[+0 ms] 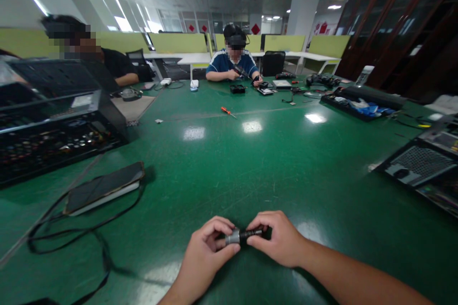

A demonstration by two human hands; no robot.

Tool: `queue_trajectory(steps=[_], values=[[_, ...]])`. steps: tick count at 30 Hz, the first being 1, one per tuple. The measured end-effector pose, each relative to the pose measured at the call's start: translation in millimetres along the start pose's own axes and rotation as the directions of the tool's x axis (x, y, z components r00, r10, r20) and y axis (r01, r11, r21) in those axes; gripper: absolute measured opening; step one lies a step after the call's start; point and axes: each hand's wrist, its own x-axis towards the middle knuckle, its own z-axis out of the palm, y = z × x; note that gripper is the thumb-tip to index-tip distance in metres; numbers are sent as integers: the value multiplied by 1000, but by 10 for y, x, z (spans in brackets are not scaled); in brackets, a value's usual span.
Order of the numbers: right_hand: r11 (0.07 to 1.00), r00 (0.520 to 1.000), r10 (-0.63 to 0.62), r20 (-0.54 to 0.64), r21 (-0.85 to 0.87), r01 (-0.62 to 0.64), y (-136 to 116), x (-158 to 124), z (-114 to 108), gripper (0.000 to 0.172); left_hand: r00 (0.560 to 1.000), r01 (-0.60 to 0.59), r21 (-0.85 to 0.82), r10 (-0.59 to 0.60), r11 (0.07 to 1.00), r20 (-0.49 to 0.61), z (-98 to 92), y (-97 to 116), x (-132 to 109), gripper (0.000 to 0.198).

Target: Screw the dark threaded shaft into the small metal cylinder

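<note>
Low over the near edge of the green table (250, 167), both my hands meet on one small cylindrical part (240, 236). It has a silver metal end and a black end. My left hand (207, 248) pinches the silver end between thumb and fingers. My right hand (281, 238) grips the black end. The part lies level between them, just above the tabletop.
An open black computer case (53, 119) stands at the left, with a phone on a power bank (103, 188) and a looping black cable (71, 233) beside it. Another open case (425, 167) lies at the right. An orange screwdriver (228, 112) lies mid-table. Two people sit at the far side.
</note>
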Motion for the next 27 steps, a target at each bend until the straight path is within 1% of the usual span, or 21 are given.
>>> queue_trajectory(steps=[6, 16, 27], values=[[1000, 1000, 2, 1, -17, -2, 18, 7, 15, 8, 1000, 1, 27, 0, 1000, -11, 4, 8, 8, 22], [1000, 1000, 0, 4, -10, 0, 21, -5, 3, 8, 1000, -11, 1, 11, 1000, -5, -2, -12, 10, 21], [1000, 1000, -12, -8, -1, 12, 18, -14, -2, 7, 1000, 1, -39, -1, 999, 13, 6, 4, 10, 20]])
